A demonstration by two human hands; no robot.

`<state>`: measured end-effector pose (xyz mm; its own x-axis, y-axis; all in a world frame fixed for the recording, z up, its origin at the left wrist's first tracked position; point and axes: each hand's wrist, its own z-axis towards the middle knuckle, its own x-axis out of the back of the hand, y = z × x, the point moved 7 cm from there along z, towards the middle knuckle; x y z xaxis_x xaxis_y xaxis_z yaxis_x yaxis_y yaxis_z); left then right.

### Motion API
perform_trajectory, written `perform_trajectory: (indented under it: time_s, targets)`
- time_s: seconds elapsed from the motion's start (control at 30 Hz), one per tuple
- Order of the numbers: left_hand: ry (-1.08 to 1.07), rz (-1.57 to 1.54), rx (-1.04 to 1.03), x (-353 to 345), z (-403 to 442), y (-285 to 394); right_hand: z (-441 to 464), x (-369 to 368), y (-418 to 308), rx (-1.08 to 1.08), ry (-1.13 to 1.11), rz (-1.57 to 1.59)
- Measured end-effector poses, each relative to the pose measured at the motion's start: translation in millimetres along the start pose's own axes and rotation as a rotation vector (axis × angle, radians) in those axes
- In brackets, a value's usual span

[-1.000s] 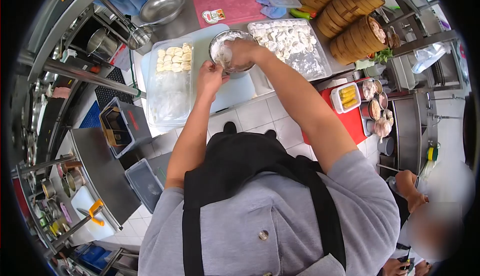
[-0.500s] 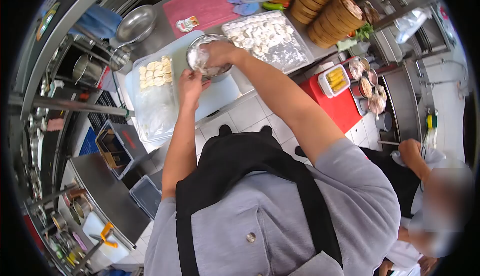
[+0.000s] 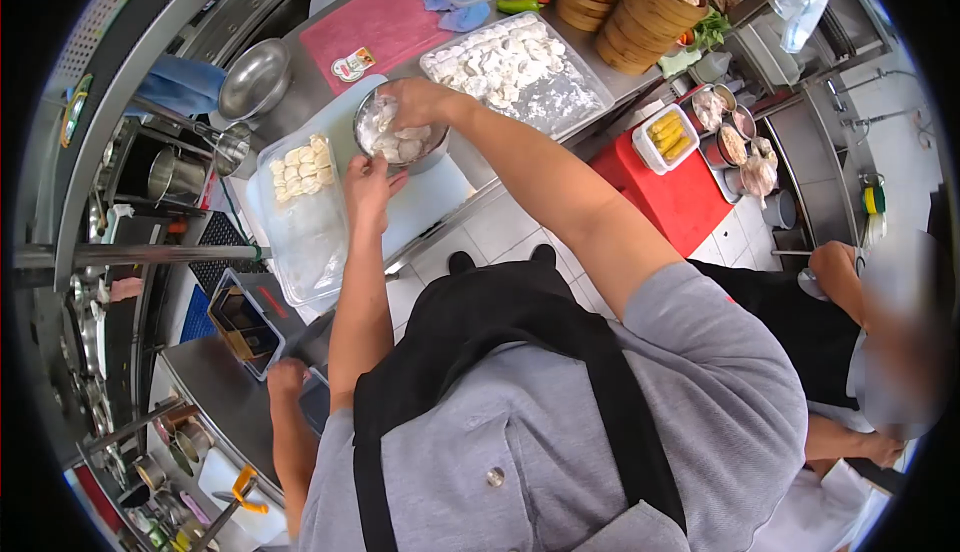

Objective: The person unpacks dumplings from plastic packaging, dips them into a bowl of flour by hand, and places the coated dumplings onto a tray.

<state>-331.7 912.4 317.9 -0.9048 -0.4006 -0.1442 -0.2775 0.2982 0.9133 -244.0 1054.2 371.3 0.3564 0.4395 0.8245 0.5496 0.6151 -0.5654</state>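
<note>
A metal bowl (image 3: pixel 440 134) with white floury contents stands on the pale blue board (image 3: pixel 440 192). My left hand (image 3: pixel 370 190) grips the bowl's near rim. Over and partly inside the bowl is my right hand (image 3: pixel 415 110), its fingers down in the white contents; what they hold cannot be made out. Left of the bowl, a clear plastic tray (image 3: pixel 310 252) bears rows of small pale dough pieces (image 3: pixel 302 168) at its far end. To the right, another tray (image 3: pixel 590 102) carries many flour-covered white pieces (image 3: pixel 505 60).
Behind are a pink board (image 3: pixel 375 27), an empty-looking metal bowl (image 3: pixel 255 80) and stacked bamboo steamers (image 3: pixel 640 27). Yellow pieces fill a white tub (image 3: pixel 667 139) on a red surface (image 3: pixel 680 202). Another person's arm (image 3: pixel 290 442) shows at lower left; other people stand at lower right.
The view has shifted, so the table items sit farther left. My left hand stays at the bowl's rim and my right in the bowl. Another person's arm has appeared at lower left.
</note>
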Motion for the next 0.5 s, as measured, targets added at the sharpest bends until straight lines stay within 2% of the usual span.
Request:
perform_trajectory:
  time_s: [0.03,0.1,0.2,0.5]
  targets:
    - [0.005,0.003,-0.001,1,0,1,-1,2,-5,0.01,-0.004,0.002]
    - [0.018,0.016,-0.002,2,-1,1,-7,-10,-10,-0.052,-0.207,-0.073]
    - [0.014,0.024,0.016,0,-4,4,-10,-21,-15,-0.053,-0.306,-0.149]
    - [0.024,-0.03,-0.037,1,0,2,-5,-18,-13,-0.027,-0.237,-0.107]
